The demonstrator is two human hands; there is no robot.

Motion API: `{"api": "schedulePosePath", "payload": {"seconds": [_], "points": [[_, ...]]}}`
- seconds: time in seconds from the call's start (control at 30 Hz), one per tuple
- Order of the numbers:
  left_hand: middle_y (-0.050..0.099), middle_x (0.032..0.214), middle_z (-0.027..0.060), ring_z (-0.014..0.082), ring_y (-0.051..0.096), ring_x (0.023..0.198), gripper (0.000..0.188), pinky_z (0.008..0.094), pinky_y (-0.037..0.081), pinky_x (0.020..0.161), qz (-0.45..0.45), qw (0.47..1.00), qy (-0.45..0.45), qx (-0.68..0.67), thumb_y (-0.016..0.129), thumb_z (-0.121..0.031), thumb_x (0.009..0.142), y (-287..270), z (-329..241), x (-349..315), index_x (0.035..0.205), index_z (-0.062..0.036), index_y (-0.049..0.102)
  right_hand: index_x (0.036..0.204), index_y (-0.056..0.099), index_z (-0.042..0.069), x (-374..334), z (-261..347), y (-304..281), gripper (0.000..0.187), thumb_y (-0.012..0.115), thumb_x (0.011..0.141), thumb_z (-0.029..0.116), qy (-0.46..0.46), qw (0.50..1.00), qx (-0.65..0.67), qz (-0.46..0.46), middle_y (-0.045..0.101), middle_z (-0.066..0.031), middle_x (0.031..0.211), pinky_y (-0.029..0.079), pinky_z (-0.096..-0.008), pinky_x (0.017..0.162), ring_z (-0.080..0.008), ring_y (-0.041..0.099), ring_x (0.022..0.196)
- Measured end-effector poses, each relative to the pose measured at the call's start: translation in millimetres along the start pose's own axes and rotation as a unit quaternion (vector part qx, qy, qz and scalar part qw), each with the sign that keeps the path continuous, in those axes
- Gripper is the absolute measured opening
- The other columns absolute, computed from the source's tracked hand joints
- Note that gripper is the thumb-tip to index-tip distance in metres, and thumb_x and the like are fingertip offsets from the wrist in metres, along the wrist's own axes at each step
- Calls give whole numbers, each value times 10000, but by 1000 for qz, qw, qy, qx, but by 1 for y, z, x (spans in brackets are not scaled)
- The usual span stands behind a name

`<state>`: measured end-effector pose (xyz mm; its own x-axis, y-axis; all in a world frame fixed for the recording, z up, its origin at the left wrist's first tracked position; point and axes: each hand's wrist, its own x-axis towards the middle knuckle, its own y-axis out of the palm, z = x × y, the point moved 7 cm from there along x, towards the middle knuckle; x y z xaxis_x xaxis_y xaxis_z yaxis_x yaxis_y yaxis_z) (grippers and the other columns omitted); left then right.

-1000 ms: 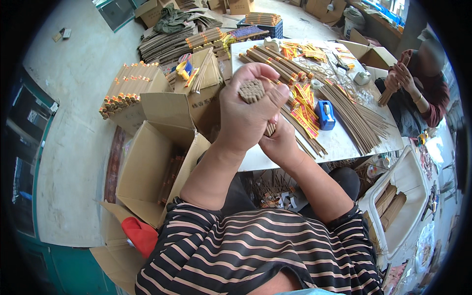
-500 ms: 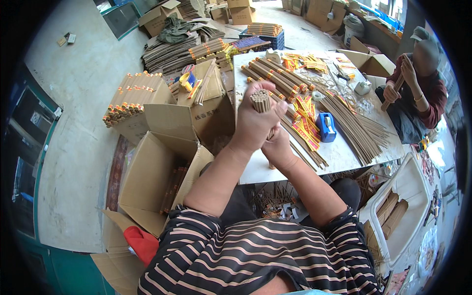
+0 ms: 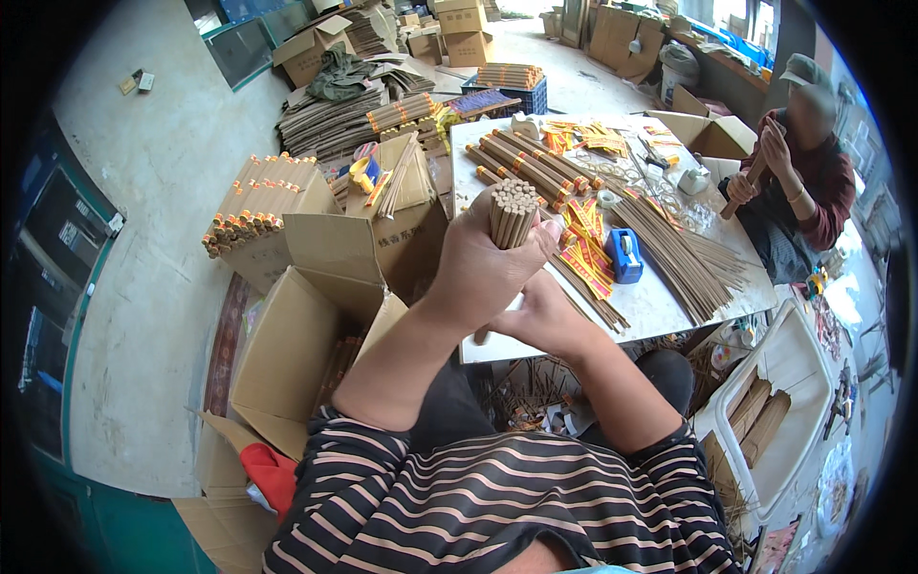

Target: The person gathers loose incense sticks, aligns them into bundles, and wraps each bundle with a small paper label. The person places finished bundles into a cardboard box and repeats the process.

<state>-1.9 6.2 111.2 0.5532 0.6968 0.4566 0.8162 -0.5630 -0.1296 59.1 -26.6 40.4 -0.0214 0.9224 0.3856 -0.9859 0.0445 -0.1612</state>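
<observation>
A bundle of brown incense sticks (image 3: 514, 212) stands nearly upright in front of me over the table's near edge, its round stick ends facing up. My left hand (image 3: 483, 268) is wrapped around its upper part, thumb across the front. Lower down, my right hand (image 3: 545, 316) lies against the bundle, its fingers partly hidden behind it and under my left hand. Just beyond are red and yellow paper labels (image 3: 585, 270), a blue tape dispenser (image 3: 626, 255) and loose incense sticks (image 3: 674, 253). Several banded bundles (image 3: 524, 161) lie farther back on the white table (image 3: 507, 346).
To my left stands an open carton (image 3: 277, 354) with bundles inside, and behind it a stack of banded bundles (image 3: 263, 201). Across the table's right side another person (image 3: 798, 182) holds sticks. A white tub (image 3: 765, 421) sits at the lower right.
Both hands and the bundle have shifted slightly down and left. More of the bundle's top shows above my left hand, and my right hand has loosened, its fingers straighter. The other person's hands have moved slightly.
</observation>
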Motion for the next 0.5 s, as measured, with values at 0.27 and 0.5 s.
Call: {"api": "schedulePosePath", "payload": {"seconds": [0.27, 0.5], "points": [[606, 784, 94, 102, 543, 723, 258, 263, 459, 661, 177, 972, -114, 109, 614, -80, 758, 23, 25, -30, 981, 34, 551, 1103, 489, 45, -32, 47, -51, 442, 650, 793, 316, -26, 981, -111, -159, 571, -85, 752, 448, -283, 607, -142, 547, 657], [560, 777, 37, 115, 552, 694, 280, 249, 461, 641, 260, 941, -205, -66, 583, -38, 764, 57, 53, -72, 1023, 37, 506, 782, 576, 15, -60, 25, -45, 196, 580, 851, 198, -80, 970, -159, -164, 575, -131, 627, 466, -292, 525, -221, 587, 552]]}}
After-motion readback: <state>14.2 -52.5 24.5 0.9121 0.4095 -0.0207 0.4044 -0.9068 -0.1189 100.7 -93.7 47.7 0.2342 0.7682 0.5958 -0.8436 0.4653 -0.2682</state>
